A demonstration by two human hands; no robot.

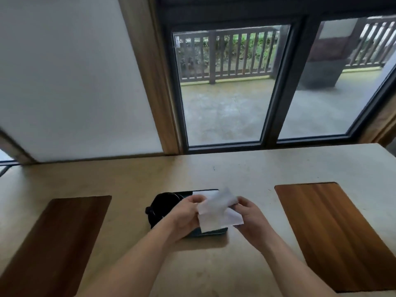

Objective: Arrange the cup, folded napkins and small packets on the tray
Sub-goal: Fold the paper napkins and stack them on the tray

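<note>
A white napkin (216, 211) hangs between my two hands just above the dark tray (211, 232) at the table's middle. My left hand (185, 213) pinches its left edge and my right hand (249, 213) grips its right side. The napkin is partly folded and blurred. A black cup (162, 205) with a small handle on its left stands on the tray's left part, half hidden by my left hand. Another white napkin (203, 193) lies at the tray's far right corner. No small packets are visible.
The beige table (132, 181) holds two wooden placemats, one on the left (57, 236) and one on the right (334, 230). Behind the table are a white wall and a dark-framed glass door onto a terrace.
</note>
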